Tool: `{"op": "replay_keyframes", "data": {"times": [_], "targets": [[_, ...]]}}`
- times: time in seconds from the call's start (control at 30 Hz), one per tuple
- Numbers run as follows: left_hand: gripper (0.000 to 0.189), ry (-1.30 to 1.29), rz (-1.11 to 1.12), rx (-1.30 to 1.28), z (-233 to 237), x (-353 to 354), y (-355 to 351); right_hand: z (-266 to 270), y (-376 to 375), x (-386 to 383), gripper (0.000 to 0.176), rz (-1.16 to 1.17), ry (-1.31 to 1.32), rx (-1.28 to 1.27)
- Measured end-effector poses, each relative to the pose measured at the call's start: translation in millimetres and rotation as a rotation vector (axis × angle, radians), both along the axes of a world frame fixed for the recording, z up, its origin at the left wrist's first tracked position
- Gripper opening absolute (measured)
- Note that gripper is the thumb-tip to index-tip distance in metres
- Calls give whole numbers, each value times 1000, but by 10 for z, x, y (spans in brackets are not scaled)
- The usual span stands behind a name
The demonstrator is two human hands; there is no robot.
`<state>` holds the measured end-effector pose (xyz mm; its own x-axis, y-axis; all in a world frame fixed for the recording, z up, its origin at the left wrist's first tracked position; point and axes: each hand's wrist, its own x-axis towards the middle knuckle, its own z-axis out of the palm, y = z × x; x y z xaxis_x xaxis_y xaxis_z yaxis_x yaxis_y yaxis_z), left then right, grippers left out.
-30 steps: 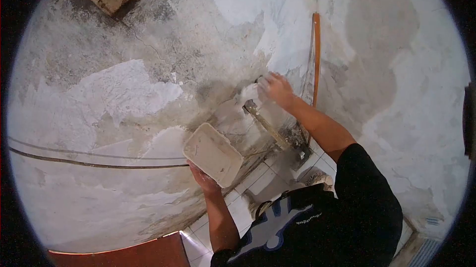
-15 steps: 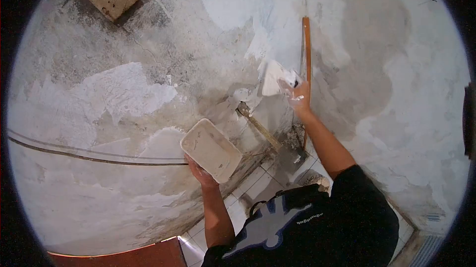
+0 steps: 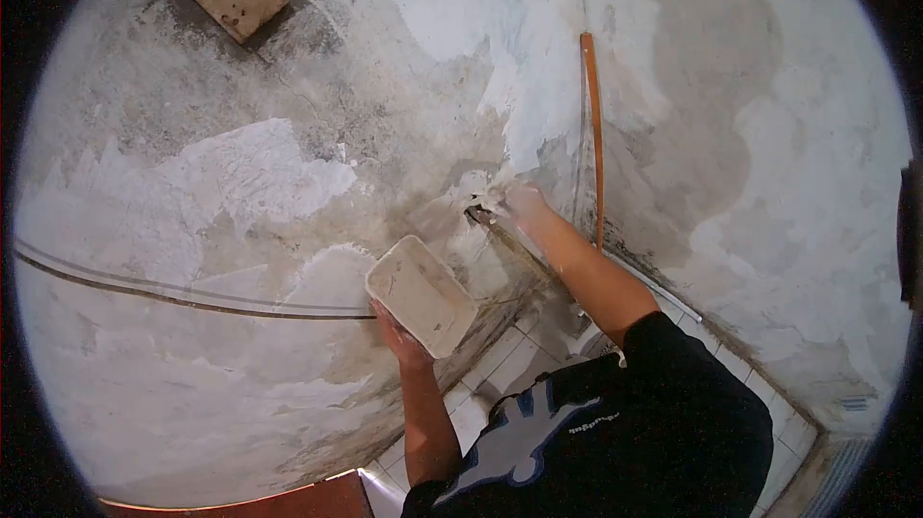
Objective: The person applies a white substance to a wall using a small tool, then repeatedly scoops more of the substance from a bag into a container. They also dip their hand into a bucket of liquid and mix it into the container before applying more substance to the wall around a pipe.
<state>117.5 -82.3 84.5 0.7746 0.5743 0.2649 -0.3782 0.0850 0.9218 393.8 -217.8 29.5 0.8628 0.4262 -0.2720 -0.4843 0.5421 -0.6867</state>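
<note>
Tub [image 3: 446,284] cupped in my half-curled left hand [image 3: 404,337], before the wall [image 3: 192,393]
Probably light, stiff, perhaps slick; best supported underneath. My right hand [image 3: 526,205] is beside the hole [image 3: 475,213]; I can't tell its grip.

Left hand [image 3: 402,338] low, right hand [image 3: 526,206] higher, farther forward.

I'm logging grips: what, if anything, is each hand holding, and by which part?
The left hand holds the tub by its lower-left side. What the right hand holds, if anything, can't be told.
</note>
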Motion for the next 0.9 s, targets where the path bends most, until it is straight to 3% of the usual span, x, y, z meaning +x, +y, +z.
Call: {"op": "replay_keyframes", "data": {"times": [0.13, 0.2, 0.27, 0.43, 0.53, 0.63, 0.7, 0.73, 0.8, 0.83, 0.9], "targets": [[58, -77, -98, 77, 21, -56, 40, 383, 198, 154, 12, -85, 72, 5], [58, -60, -92, -128, 10, -77, 48, 848, 136, 6, 12, -196, 150, -93], [58, -50, -77, -56, 96, -79, 18, 977, 88, 105, 11, -180, 72, -93], [59, -88, -65, -75, -27, -70, 34, 1142, -303, -22, 11, -200, -176, -140], [60, -97, -137, -223, 33, -59, -21, 924, -522, -202, 13, -162, -230, 59], [60, -74, -159, -261, 76, -66, -101, 588, -718, -296, 24, -294, -452, -158], [60, -56, -169, -141, 46, -83, -102, 449, -916, -302, 39, -346, -892, -807], [60, -56, -167, -141, 28, -80, -99, 307, -964, -263, 39, -344, -893, -806], [62, -39, -122, -222, -58, -66, -101, 64, -1013, -192, 44, -411, -979, -1112], [62, -38, -119, -228, -174, -69, -73, 52, -1051, -200, 44, -405, -980, -1116], [66, -165, -118, -68, -420, -70, -8, 32, -1139, -193, 41, -112, -835, -955]]}}
